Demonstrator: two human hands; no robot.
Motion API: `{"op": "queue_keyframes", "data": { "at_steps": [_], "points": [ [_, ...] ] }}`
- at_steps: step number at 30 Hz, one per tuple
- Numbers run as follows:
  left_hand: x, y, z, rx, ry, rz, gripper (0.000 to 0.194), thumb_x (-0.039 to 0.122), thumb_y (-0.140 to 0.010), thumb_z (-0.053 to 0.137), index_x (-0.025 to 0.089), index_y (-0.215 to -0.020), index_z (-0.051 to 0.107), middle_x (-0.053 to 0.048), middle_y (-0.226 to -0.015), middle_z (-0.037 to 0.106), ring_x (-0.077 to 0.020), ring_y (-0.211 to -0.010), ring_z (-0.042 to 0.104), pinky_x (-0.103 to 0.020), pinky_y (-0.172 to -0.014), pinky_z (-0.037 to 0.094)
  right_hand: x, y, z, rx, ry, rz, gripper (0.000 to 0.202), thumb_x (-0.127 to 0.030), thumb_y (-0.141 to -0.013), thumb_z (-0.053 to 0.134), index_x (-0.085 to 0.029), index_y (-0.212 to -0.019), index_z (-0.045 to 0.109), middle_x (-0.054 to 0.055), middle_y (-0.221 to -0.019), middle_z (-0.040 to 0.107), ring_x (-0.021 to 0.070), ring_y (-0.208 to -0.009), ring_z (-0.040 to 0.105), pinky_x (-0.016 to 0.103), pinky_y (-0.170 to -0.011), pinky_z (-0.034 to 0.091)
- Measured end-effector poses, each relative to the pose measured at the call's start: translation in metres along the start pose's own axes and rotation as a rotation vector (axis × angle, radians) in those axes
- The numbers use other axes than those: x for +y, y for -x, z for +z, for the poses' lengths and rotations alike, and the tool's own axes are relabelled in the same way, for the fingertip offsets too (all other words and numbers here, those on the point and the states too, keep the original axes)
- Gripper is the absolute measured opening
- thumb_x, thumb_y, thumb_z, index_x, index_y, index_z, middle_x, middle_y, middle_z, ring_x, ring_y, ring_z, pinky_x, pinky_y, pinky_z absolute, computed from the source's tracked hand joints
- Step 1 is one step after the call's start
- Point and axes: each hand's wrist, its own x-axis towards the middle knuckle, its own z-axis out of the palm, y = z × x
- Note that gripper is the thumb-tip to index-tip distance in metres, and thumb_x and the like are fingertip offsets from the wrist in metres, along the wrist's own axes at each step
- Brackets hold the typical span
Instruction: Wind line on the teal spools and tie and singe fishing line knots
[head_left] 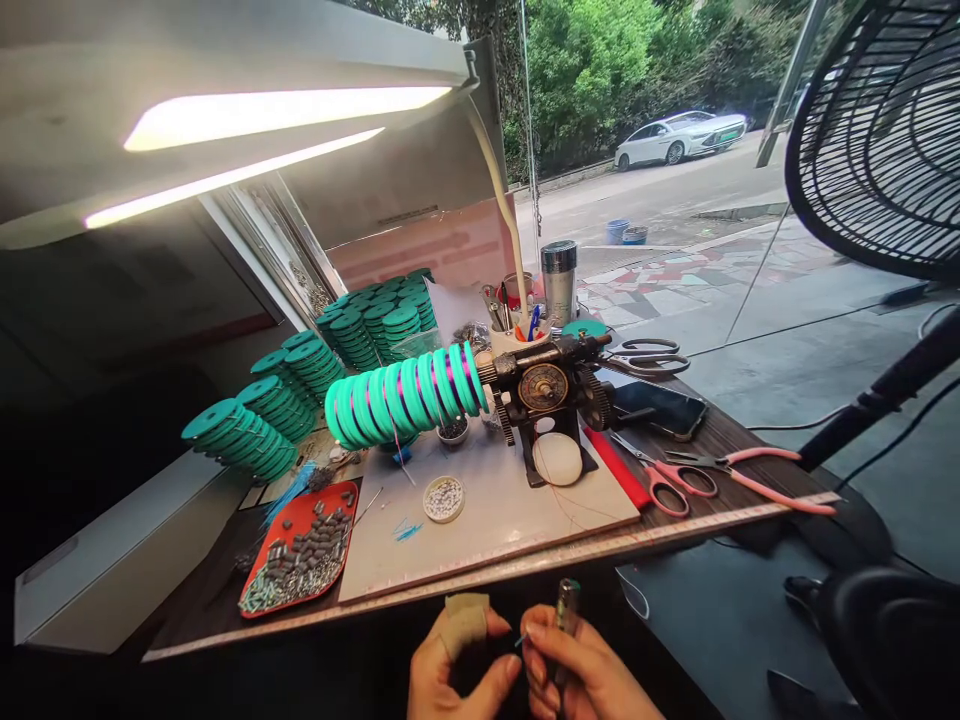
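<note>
Below the table's front edge, my left hand (459,660) has a tan wrap on a finger. Its thumb and fingers curve toward each other, with a gap between them; whether it grips a fine thread cannot be made out. Close on its right, my right hand (574,660) is closed around a small metallic cylindrical tool (568,603) that stands up from the fist. A tiny blue piece (519,641) pokes out at its thumb and fingertip. Above the hands, a row of green spools (405,396) is mounted on a dark geared winder (544,388).
A red tray (300,550) of small metal parts lies left, beside a white board (487,515) carrying a dish of white beads (444,498). Pink-handled scissors (682,480), pliers (772,480) and a phone (660,408) lie right. Stacked green spools (247,440) stand behind; a fan (885,140) is upper right.
</note>
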Motion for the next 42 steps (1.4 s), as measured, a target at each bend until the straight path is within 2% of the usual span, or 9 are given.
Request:
{"op": "queue_keyframes", "data": {
  "at_steps": [3, 8, 11, 15, 20, 26, 31, 36, 42],
  "points": [
    [0.000, 0.001, 0.010, 0.007, 0.042, 0.033, 0.012, 0.035, -0.056, 0.077, 0.025, -0.061, 0.071, -0.003, -0.065, 0.063, -0.0190, -0.064, 0.059, -0.028, -0.062, 0.050, 0.013, -0.003, -0.004, -0.042, -0.176, 0.101, 0.037, -0.036, -0.053, 0.082, -0.016, -0.066, 0.054, -0.006, -0.045, 0.051, 0.0045, -0.037, 0.042, 0.018, -0.042, 0.030],
    [-0.002, 0.002, 0.022, 0.002, 0.155, -0.077, 0.012, 0.034, -0.057, 0.076, 0.024, -0.058, 0.071, -0.001, -0.066, 0.060, -0.0138, -0.049, 0.057, -0.023, -0.044, 0.048, 0.024, -0.011, -0.015, -0.100, -0.239, 0.107, 0.033, -0.035, -0.054, 0.082, -0.015, -0.069, 0.060, -0.007, -0.044, 0.051, 0.0049, -0.037, 0.044, 0.017, -0.042, 0.031],
    [-0.004, 0.000, 0.025, -0.030, 0.116, -0.043, 0.009, 0.032, -0.060, 0.075, 0.025, -0.057, 0.071, -0.001, -0.065, 0.059, -0.0148, -0.053, 0.058, -0.024, -0.050, 0.050, 0.022, -0.011, -0.020, -0.107, -0.278, 0.100, 0.031, -0.033, -0.053, 0.082, -0.016, -0.066, 0.061, -0.007, -0.045, 0.054, 0.0051, -0.037, 0.046, 0.017, -0.041, 0.032],
    [-0.008, -0.004, 0.037, -0.144, 0.009, 0.023, 0.010, 0.031, -0.065, 0.071, 0.025, -0.057, 0.069, -0.003, -0.065, 0.060, -0.0188, -0.061, 0.060, -0.029, -0.059, 0.052, 0.012, -0.004, -0.028, -0.031, -0.303, 0.059, 0.033, -0.033, -0.049, 0.084, -0.016, -0.067, 0.062, -0.006, -0.043, 0.055, 0.0061, -0.037, 0.048, 0.017, -0.041, 0.034],
    [-0.010, -0.008, 0.062, -0.276, -0.064, 0.043, 0.018, 0.033, -0.071, 0.064, 0.021, -0.057, 0.066, -0.004, -0.067, 0.060, -0.0152, -0.053, 0.058, -0.023, -0.048, 0.049, 0.001, 0.007, -0.042, 0.083, -0.367, -0.015, 0.037, -0.034, -0.042, 0.086, -0.015, -0.061, 0.060, -0.006, -0.038, 0.053, 0.0049, -0.032, 0.044, 0.015, -0.037, 0.031],
    [-0.016, -0.009, 0.084, -0.328, -0.059, 0.164, 0.020, 0.037, -0.073, 0.062, 0.020, -0.063, 0.068, -0.003, -0.067, 0.061, -0.0159, -0.059, 0.061, -0.023, -0.048, 0.051, -0.004, 0.012, -0.056, 0.139, -0.457, 0.001, 0.033, -0.033, -0.040, 0.086, -0.015, -0.054, 0.063, -0.005, -0.034, 0.052, 0.0053, -0.032, 0.044, 0.014, -0.036, 0.032],
    [-0.024, -0.010, 0.090, -0.330, -0.064, 0.214, 0.020, 0.035, -0.073, 0.064, 0.019, -0.061, 0.066, -0.003, -0.066, 0.060, -0.0153, -0.059, 0.060, -0.024, -0.054, 0.054, -0.005, 0.013, -0.062, 0.113, -0.556, 0.008, 0.031, -0.031, -0.040, 0.086, -0.013, -0.056, 0.067, -0.003, -0.036, 0.056, 0.0042, -0.032, 0.045, 0.012, -0.035, 0.034],
    [-0.020, -0.010, 0.091, -0.358, -0.032, 0.194, 0.015, 0.029, -0.071, 0.067, 0.019, -0.059, 0.066, -0.002, -0.066, 0.058, -0.0132, -0.058, 0.058, -0.021, -0.052, 0.052, -0.003, 0.012, -0.065, 0.101, -0.567, 0.001, 0.027, -0.030, -0.046, 0.084, -0.012, -0.058, 0.069, -0.002, -0.037, 0.057, 0.0051, -0.033, 0.047, 0.013, -0.036, 0.035],
    [-0.018, -0.004, 0.094, -0.350, 0.120, 0.031, 0.013, 0.027, -0.070, 0.067, 0.018, -0.061, 0.065, 0.000, -0.069, 0.053, -0.0079, -0.045, 0.053, -0.016, -0.032, 0.044, -0.001, 0.010, -0.067, 0.066, -0.572, 0.009, 0.027, -0.029, -0.047, 0.083, -0.011, -0.059, 0.069, -0.001, -0.040, 0.059, 0.0054, -0.035, 0.049, 0.013, -0.037, 0.036]
  ]
}}
